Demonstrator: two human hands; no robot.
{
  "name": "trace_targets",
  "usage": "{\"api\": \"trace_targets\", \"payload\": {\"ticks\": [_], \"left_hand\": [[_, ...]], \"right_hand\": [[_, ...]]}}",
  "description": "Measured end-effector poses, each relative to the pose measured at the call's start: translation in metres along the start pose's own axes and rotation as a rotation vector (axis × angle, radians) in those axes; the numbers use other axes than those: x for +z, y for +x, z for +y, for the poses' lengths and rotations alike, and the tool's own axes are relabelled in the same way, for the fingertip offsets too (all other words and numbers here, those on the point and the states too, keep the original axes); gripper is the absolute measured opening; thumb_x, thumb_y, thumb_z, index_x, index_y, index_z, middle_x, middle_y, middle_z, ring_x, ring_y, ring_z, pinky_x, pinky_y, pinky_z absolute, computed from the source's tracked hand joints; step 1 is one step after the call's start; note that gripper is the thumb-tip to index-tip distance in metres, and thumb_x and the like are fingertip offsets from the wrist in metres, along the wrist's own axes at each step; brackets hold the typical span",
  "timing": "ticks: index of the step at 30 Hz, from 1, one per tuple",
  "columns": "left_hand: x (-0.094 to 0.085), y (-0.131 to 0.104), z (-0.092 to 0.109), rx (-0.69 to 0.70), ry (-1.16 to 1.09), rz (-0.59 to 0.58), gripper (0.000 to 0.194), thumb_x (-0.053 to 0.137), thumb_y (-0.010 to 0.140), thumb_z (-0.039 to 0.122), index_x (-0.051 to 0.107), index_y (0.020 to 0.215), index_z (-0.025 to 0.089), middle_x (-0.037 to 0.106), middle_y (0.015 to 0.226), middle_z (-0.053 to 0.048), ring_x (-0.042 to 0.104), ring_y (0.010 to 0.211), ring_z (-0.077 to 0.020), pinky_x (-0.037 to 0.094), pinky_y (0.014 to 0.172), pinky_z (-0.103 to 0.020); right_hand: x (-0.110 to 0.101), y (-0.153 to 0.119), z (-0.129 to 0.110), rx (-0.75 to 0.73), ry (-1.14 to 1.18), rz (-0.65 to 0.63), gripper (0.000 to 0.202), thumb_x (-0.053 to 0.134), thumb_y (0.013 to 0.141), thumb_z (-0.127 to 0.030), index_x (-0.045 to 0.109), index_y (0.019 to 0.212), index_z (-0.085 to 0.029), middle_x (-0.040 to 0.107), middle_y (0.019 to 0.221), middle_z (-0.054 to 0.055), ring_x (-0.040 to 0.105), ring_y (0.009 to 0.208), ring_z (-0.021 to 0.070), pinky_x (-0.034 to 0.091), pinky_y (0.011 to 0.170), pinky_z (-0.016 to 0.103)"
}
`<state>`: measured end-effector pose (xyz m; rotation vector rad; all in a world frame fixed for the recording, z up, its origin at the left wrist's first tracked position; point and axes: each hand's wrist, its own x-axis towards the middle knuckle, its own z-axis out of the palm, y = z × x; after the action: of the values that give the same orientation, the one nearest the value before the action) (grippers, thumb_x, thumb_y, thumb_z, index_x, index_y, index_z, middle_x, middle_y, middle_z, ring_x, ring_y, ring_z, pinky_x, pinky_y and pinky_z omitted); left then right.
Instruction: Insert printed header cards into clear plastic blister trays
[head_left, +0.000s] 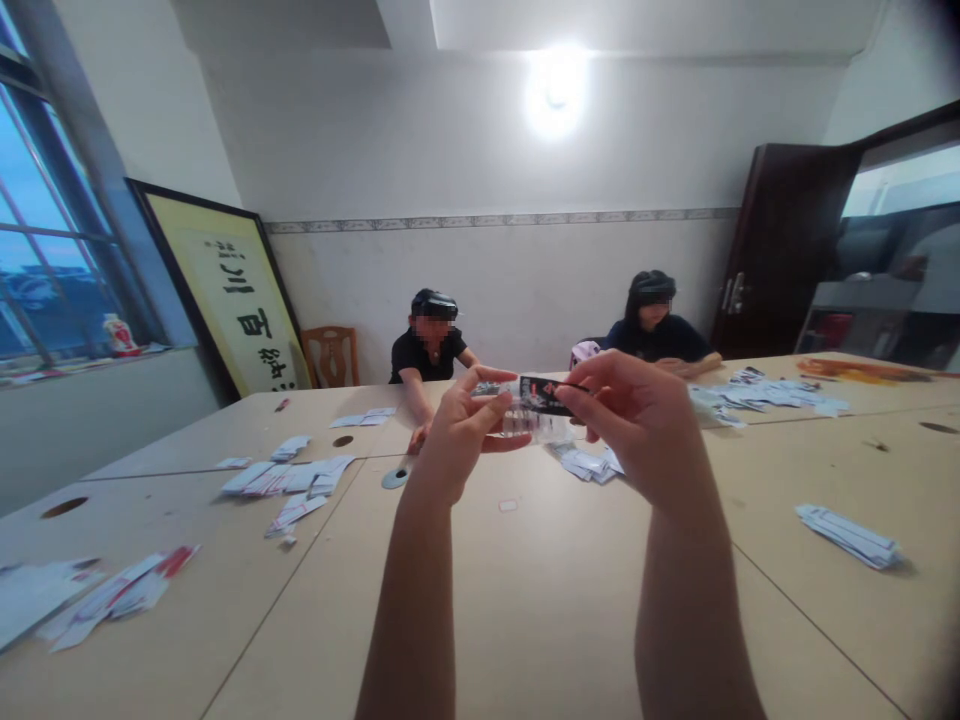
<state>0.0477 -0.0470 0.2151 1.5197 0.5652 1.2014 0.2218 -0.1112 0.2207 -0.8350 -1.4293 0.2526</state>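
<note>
Both my hands are raised over the table, near the middle of the view. My left hand (474,425) is wrapped round a clear, shiny plastic item (517,422) with dark marks on it. My right hand (626,405) pinches the right end of a small black label (546,395) with white and red print. The label's left end lies against the clear item, close to my left fingertips. Whether it is stuck there I cannot tell.
White paper slips lie at the left (289,478), the near left (124,595), beyond my hands (589,462), the far right (765,392) and the right (851,535) of the table (540,610). Two people (431,345) (660,335) sit across it.
</note>
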Motion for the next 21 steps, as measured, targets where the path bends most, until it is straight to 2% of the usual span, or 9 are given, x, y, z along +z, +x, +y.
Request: {"api": "trace_targets", "payload": {"ticks": [3, 7, 13, 16, 21], "left_hand": [[-0.001, -0.005, 0.006, 0.006, 0.014, -0.016, 0.031, 0.073, 0.084, 0.035, 0.061, 0.109, 0.020, 0.068, 0.080, -0.002, 0.072, 0.076, -0.0163, 0.065, 0.068, -0.031], [0.000, -0.013, 0.016, 0.017, -0.017, 0.015, 0.030, 0.075, 0.084, 0.037, 0.064, 0.105, 0.019, 0.064, 0.077, 0.001, 0.071, 0.070, -0.0151, 0.066, 0.069, -0.033], [0.004, -0.026, 0.025, 0.051, -0.063, -0.014, 0.028, 0.071, 0.087, 0.040, 0.065, 0.104, 0.019, 0.068, 0.082, -0.002, 0.072, 0.070, -0.0158, 0.067, 0.065, -0.033], [0.006, -0.033, 0.029, 0.056, -0.030, -0.017, 0.032, 0.071, 0.087, 0.043, 0.064, 0.106, 0.018, 0.070, 0.084, -0.004, 0.074, 0.077, -0.0196, 0.066, 0.063, -0.032], [0.006, -0.042, 0.034, 0.064, 0.011, -0.033, 0.033, 0.075, 0.084, 0.041, 0.065, 0.107, 0.020, 0.069, 0.077, -0.002, 0.071, 0.073, -0.0174, 0.066, 0.062, -0.031]], "right_hand": [[0.005, 0.003, 0.004, 0.015, -0.017, -0.048, 0.018, 0.076, 0.081, -0.033, 0.066, 0.077, -0.019, 0.056, 0.061, -0.005, 0.043, 0.047, 0.0060, 0.031, 0.042, 0.022], [0.011, 0.006, 0.010, -0.050, -0.042, -0.020, 0.018, 0.077, 0.081, -0.032, 0.066, 0.074, -0.020, 0.050, 0.056, -0.006, 0.037, 0.048, 0.0064, 0.028, 0.045, 0.023], [0.019, 0.003, 0.009, -0.229, -0.082, 0.074, 0.019, 0.078, 0.081, -0.030, 0.065, 0.071, -0.021, 0.050, 0.056, -0.007, 0.036, 0.049, 0.0066, 0.033, 0.049, 0.023], [0.020, 0.000, 0.006, -0.286, -0.077, 0.115, 0.017, 0.078, 0.081, -0.030, 0.066, 0.072, -0.021, 0.056, 0.059, -0.006, 0.039, 0.049, 0.0070, 0.034, 0.048, 0.023], [0.019, -0.005, 0.000, -0.346, -0.084, 0.154, 0.014, 0.078, 0.081, -0.027, 0.067, 0.073, -0.022, 0.061, 0.061, -0.005, 0.043, 0.050, 0.0079, 0.037, 0.048, 0.024]]}}
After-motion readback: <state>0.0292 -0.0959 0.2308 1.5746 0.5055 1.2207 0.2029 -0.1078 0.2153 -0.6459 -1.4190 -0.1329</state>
